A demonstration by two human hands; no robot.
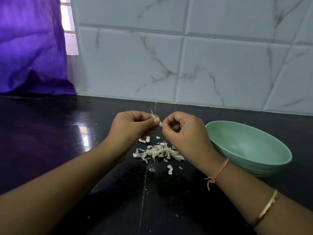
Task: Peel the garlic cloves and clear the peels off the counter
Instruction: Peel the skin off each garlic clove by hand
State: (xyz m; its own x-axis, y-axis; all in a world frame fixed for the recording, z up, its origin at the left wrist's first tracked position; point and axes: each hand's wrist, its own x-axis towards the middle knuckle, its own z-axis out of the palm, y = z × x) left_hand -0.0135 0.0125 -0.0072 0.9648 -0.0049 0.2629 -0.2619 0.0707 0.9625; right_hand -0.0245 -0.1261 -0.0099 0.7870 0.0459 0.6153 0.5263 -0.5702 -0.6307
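- Left hand pinches the garlic clove between thumb and forefinger, other fingers curled in.
- Right hand is curled too. Its fingertips nip the clove's near end, apparently catching a bit of skin.
- The clove is held in the air between both hands, above the desk, with a thin skin strand sticking up at 12 o'clock.
- Peel pile lies on the desk at 6 o'clock from the hands, and a stray peel is a little nearer.
- Green bowl sits at 3 o'clock of the pile. No cloves show inside it from here.
- Judgement: peeling is mid-way and clearing has not started.
- To do it well:
  - Keep the left pinch firm.
  - Pull the skin along the clove in one strip.
  - Work over the pile so bits drop there and do not scatter.
  - Avoid crushing the clove.
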